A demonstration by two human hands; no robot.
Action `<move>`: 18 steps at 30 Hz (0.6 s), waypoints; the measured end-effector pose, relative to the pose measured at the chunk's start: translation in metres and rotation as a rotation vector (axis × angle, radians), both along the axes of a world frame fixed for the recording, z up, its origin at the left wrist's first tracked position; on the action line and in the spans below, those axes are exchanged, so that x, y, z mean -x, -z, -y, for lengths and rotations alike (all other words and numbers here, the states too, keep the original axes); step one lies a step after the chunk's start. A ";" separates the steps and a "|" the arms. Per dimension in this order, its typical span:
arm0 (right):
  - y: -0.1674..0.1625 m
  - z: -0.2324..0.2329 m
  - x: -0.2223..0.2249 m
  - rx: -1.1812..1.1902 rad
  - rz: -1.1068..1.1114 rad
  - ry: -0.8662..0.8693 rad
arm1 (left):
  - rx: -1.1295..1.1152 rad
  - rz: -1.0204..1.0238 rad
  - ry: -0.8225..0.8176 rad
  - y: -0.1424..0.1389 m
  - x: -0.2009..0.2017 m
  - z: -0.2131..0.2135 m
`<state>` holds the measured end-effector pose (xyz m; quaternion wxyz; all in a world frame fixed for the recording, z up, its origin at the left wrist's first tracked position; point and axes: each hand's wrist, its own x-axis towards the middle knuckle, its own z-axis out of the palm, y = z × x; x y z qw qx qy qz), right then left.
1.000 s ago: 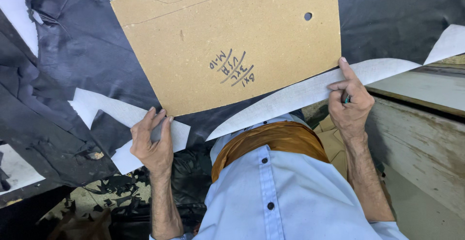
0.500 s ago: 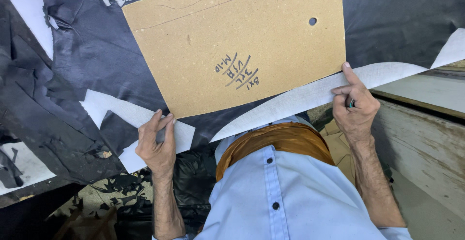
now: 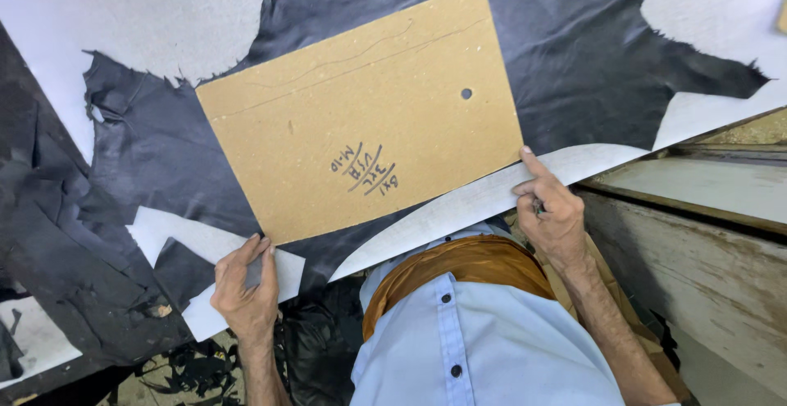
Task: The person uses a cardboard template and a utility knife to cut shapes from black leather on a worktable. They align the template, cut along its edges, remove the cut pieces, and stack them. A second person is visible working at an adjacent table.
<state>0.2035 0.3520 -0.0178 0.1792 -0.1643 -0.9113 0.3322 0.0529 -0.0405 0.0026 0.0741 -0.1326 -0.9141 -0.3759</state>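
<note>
A tan cardboard template [image 3: 369, 119] with a small hole and handwriting lies flat on a black leather hide [image 3: 164, 152]. My left hand [image 3: 244, 290] rests palm down on a white strip at the hide's near edge, just below the template's lower left corner. My right hand [image 3: 551, 209] sits at the lower right corner. Its index finger is stretched out against the template's edge. The other fingers curl around a small dark object, too hidden to tell its kind.
The hide spreads over a white table surface [image 3: 123, 21]. A curved white gap [image 3: 492, 197] runs along the hide's near edge. Dark leather scraps [image 3: 188, 373] lie below the table edge. A worn wooden bench [image 3: 697, 201] stands at the right.
The view has shifted, so the template sits lower in the picture. Both hands stay at the same spots by the template's lower corners.
</note>
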 end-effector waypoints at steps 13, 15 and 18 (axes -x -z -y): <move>-0.069 -0.106 -0.007 0.021 0.462 0.160 | 0.213 -0.197 0.157 0.001 -0.054 -0.148; -0.070 -0.122 -0.010 -0.017 0.319 0.078 | 0.220 -0.208 0.239 0.002 -0.056 -0.189; -0.062 -0.138 -0.007 0.025 0.218 0.003 | 0.240 -0.145 0.281 0.001 -0.053 -0.238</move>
